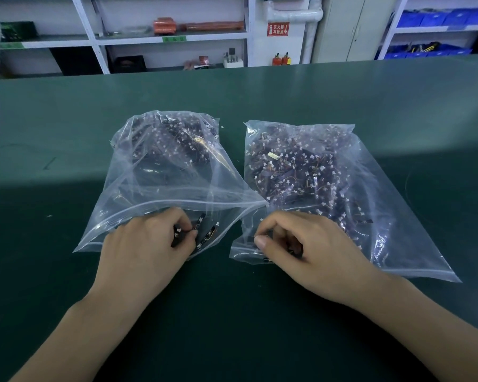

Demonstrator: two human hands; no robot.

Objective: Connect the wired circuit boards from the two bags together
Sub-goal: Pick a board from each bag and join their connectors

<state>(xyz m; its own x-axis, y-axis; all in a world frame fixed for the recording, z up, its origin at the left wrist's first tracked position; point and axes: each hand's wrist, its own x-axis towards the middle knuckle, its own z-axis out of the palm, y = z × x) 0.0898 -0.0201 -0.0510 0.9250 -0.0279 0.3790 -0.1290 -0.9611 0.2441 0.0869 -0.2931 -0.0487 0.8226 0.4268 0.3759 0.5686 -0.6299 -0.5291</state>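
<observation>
While both hands are working at the bag mouths, I am judging the task as barely begun: nothing is joined yet, and no board is lying out on the dark green matted workbench (66, 271).

I am watching the left hand (149, 244) reaching into the open mouth of the left clear plastic zip bag (160, 172), at about eleven o'clock from the wrist. Its fingers are curling narrow around a small black wired circuit board (181, 235) with a white connector, so I am reading that as a pinch on one piece. A few more boards are lying just beside it inside the bag mouth.

The right hand (301, 249) is sitting at the mouth of the right clear plastic zip bag (329, 175), at about one o'clock from its wrist. Its fingers are curling in with the thumb close, seemingly closing on something dark, but I cannot tell whether a board is actually being held.

Both bags are lying side by side, touching near their near corners, each still packed with dark boards and white plugs. What is remaining, as I judge it: drawing one piece from each bag, lining up the connectors, and pressing them together.
</observation>
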